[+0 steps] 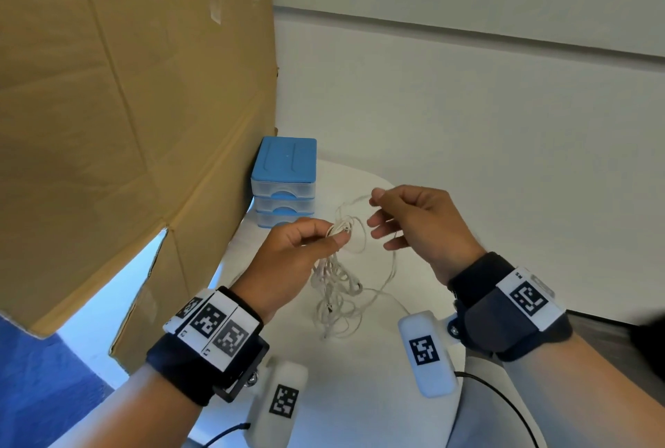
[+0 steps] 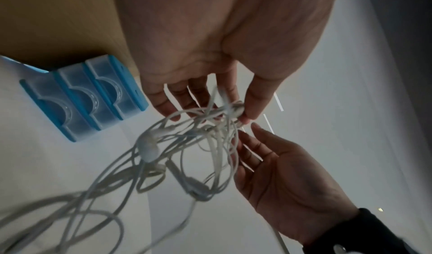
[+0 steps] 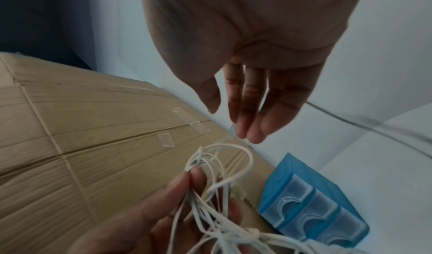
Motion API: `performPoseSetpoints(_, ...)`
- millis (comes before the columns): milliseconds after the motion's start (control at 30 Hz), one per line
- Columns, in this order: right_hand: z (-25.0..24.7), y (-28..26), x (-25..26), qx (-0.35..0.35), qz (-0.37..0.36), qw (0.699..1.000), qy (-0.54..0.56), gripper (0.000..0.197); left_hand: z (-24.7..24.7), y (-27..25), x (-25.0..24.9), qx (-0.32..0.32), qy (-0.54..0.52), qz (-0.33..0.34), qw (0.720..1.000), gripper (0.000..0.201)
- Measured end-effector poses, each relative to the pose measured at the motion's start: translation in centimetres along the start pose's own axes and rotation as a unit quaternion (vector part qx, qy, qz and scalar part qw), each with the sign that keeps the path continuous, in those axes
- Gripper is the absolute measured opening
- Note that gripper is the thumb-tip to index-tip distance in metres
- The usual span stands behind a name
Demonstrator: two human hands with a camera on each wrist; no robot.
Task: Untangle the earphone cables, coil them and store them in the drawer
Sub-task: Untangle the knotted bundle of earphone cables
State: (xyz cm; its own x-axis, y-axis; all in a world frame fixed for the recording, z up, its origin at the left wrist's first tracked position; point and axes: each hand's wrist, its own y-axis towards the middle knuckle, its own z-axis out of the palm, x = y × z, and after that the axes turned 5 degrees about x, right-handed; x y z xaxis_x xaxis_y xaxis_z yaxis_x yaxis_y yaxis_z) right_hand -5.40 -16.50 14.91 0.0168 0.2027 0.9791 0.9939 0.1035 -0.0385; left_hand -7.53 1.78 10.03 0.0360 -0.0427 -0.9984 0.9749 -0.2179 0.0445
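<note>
White earphone cables (image 1: pixel 338 267) hang in a tangled bunch above the round white surface (image 1: pixel 324 393), their lower loops trailing down onto it. Left hand (image 1: pixel 291 260) holds the knot in a thumb-and-finger grip near its top. Right hand (image 1: pixel 421 220) pinches a single strand between thumb and forefinger, its other fingers loosely spread. Just behind stands a blue three-drawer organiser (image 1: pixel 284 181), drawers closed, against a cardboard box (image 1: pixel 126 105).

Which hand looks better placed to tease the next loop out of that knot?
Probably the right hand: it pinches only one loose strand, other fingers free beside the tangle. The left hand is busy gripping the bunched earphone cables.
</note>
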Motion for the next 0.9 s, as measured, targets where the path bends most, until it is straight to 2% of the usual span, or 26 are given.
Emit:
performPoseSetpoints(167, 0.7, -0.8, -0.3, 0.061, 0.009, 0.997, -0.052, 0.028, 0.1, -0.1, -0.1, 0.01, -0.002, -0.004, 1.0, 0.015)
performPoseSetpoints(300, 1.0, -1.0, -0.4, 0.05, 0.001, 0.998, -0.044, 0.023, 0.2, -0.1, -0.2, -0.004, 0.006, 0.013, 1.0, 0.015)
performPoseSetpoints(433, 1.2, -1.0, -0.4, 0.057, -0.02, 0.995, -0.076, 0.008, 0.2, 0.1, 0.3, 0.01, 0.041, 0.025, 0.999, 0.014)
performPoseSetpoints(600, 1.0, -0.8, -0.2, 0.021, -0.029, 0.994, -0.099, 0.011, -0.4, 0.6, 0.9, -0.058, 0.075, 0.018, 0.995, 0.011)
performPoseSetpoints(767, 1.0, -0.7, 0.5, 0.027, 0.016, 0.999, 0.018, 0.016, -0.8, 0.7, 1.2, -0.093, 0.104, -0.007, 0.99, 0.015)
performPoseSetpoints(900, 1.3, -0.8, 0.8, 0.037, 0.052, 0.988, 0.139, 0.017, -0.8, 0.8, 1.3, -0.103, 0.087, -0.017, 0.991, 0.016)
